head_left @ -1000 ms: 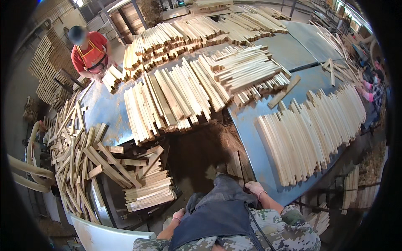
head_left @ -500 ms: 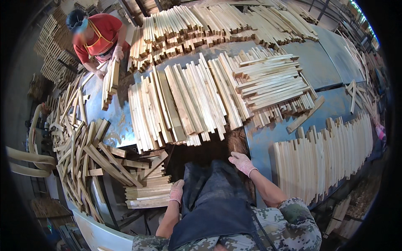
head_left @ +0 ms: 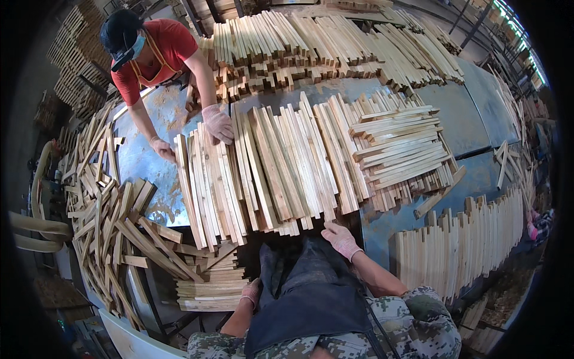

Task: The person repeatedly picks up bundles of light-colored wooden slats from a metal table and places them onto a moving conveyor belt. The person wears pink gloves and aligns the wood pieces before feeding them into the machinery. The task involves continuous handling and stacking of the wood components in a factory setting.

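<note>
As a co-worker (head_left: pixel 173 42) leans over sticks (head_left: pixel 272 161) jutting past the table (head_left: pixel 149 128) edge above a dark gap (head_left: pixel 250 254), the right hand (head_left: pixel 343 240) is at their near ends, the left hand (head_left: pixel 250 291) just beside a lower stack (head_left: pixel 206 293); neither grip can be made out.

Wooden strip row (head_left: pixel 293 167) lies directly ahead of the right gloved hand (head_left: pixel 342 240); strip stack (head_left: pixel 209 294) sits immediately left of the left gloved hand (head_left: pixel 250 293); co-worker (head_left: pixel 173 45) leans over the row, forward-left of both
</note>
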`<control>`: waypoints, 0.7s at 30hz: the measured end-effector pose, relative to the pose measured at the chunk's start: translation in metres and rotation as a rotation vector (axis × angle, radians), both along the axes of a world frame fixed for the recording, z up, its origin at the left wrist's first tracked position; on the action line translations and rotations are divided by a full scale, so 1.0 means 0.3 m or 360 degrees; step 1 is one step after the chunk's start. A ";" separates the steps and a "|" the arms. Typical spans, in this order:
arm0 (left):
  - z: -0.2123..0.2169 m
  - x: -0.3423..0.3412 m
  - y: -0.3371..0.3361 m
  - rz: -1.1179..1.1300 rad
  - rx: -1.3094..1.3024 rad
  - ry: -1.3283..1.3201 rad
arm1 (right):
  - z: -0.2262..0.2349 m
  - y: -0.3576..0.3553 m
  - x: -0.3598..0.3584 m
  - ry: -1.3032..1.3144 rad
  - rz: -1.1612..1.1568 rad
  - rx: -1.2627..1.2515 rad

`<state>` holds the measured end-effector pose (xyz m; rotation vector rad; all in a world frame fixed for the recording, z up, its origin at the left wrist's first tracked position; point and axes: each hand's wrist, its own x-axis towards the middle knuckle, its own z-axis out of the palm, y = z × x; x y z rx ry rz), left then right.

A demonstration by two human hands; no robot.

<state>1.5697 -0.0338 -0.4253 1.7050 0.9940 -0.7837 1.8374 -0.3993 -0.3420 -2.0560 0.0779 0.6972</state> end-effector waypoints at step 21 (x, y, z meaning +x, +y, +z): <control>0.409 0.394 0.088 0.0256 -0.0198 -0.0246 | 0.105 0.428 0.194 -0.0220 0.0412 -0.0892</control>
